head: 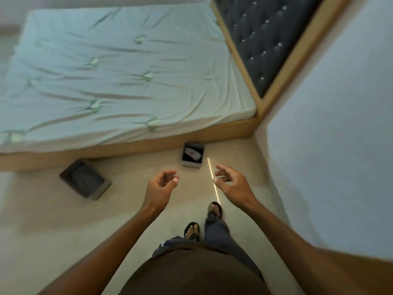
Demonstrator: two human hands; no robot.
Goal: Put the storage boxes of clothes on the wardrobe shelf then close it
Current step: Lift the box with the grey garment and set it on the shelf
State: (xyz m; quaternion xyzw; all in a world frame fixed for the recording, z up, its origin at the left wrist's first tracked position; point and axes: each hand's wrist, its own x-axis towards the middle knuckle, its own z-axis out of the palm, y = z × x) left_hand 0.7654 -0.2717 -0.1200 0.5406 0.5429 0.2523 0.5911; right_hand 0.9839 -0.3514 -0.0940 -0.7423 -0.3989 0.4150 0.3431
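Right now both storage boxes sit on the floor beside the bed frame: the small box just beyond the hands, the larger grey box further left. Left hand and right hand hover empty, fingers loosely curled and apart. Best to crouch, grip the small box by opposite walls, and lift it level.

Bed with tufted headboard, beige floor.

Head camera looks steeply down (somewhat blurred) at floor, facing bed.
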